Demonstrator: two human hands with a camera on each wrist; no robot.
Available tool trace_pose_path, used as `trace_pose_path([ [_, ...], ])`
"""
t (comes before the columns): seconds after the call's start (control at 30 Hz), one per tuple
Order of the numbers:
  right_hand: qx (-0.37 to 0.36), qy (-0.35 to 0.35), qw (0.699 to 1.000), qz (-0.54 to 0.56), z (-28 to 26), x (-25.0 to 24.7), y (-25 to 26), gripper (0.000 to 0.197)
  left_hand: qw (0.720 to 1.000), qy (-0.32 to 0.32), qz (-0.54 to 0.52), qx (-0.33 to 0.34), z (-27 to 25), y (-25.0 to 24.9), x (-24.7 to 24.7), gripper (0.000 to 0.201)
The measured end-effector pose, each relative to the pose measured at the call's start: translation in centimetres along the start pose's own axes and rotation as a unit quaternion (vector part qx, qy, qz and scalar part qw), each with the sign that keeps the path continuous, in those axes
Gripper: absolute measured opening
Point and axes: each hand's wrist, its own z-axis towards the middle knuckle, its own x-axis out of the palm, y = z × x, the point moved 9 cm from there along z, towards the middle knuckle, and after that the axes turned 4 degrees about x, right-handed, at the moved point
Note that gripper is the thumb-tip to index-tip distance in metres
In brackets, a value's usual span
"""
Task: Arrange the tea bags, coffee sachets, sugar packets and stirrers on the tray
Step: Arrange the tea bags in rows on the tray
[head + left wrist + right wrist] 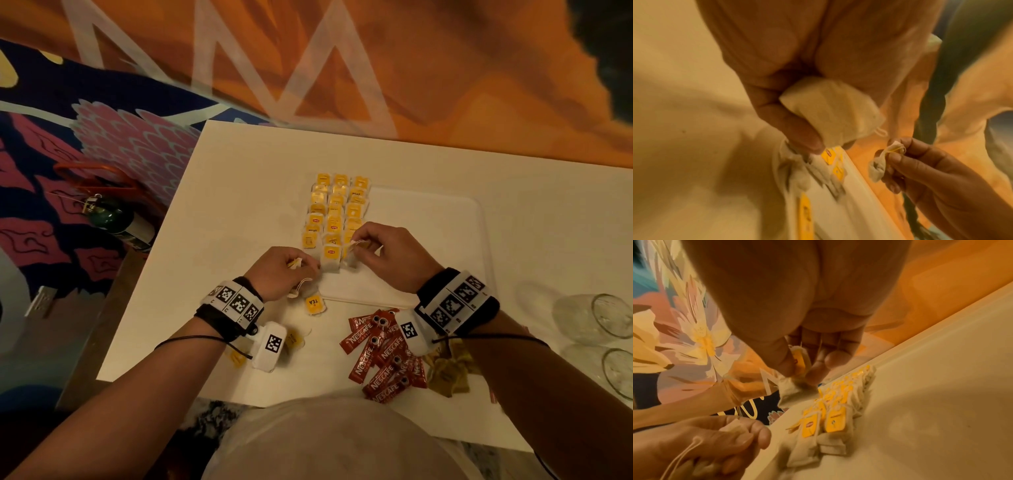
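Three rows of yellow-tagged tea bags (337,212) lie along the left side of the white tray (445,219). My right hand (383,253) pinches a tea bag (797,389) by its yellow tag just above the near end of the rows. My left hand (284,270) grips another tea bag (830,110) at the tray's near left corner. In the left wrist view the right hand (925,172) shows at lower right with its bag (877,167). Red coffee sachets (383,356) are heaped on the table near my right wrist. A loose tea bag (314,303) lies beside my left wrist.
Olive-brown packets (448,371) sit right of the sachets. Two clear glasses (603,318) stand at the table's right edge. A green bottle (120,222) lies on the floor left of the white table (205,240). More loose tea bags (294,339) lie under my left wrist.
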Motion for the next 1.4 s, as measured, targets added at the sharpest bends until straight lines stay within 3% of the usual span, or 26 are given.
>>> trace_pose_path([
  [0.13,0.034,0.046,0.998,-0.035,-0.2,1.4,-1.4,0.012,0.996,0.038,0.078,0.016,-0.3,0.2,0.2,0.008],
  [0.27,0.054,0.076,0.994,-0.048,-0.4,3.2,-2.0,0.014,0.984,0.055,0.171,-0.001,-0.4,1.5,-0.1,0.039],
  [0.43,0.103,0.088,0.99,-0.044,-0.2,5.0,-3.0,0.015,0.978,0.084,0.184,-0.044,-0.8,3.1,0.2,0.071],
  [0.7,0.116,0.057,0.987,-0.099,0.8,4.5,-3.1,0.021,0.98,0.061,0.19,-0.026,-0.5,2.5,0.7,0.034],
  [0.97,0.11,0.021,0.983,-0.143,1.3,3.5,-2.9,0.032,0.991,0.07,0.107,-0.041,-0.5,2.4,0.8,0.029],
  [1.07,0.071,0.008,0.989,-0.132,0.8,3.4,-1.7,0.036,0.995,0.07,0.051,-0.055,-0.6,2.3,0.7,0.026],
  [1.27,-0.029,0.119,0.987,-0.104,-1.2,6.2,0.2,0.035,0.994,0.056,-0.052,-0.071,-0.8,1.3,0.9,0.019],
  [1.4,-0.044,0.111,0.988,-0.099,-1.7,6.6,0.6,0.028,0.991,0.06,-0.094,-0.075,-0.8,0.7,1.4,0.017],
])
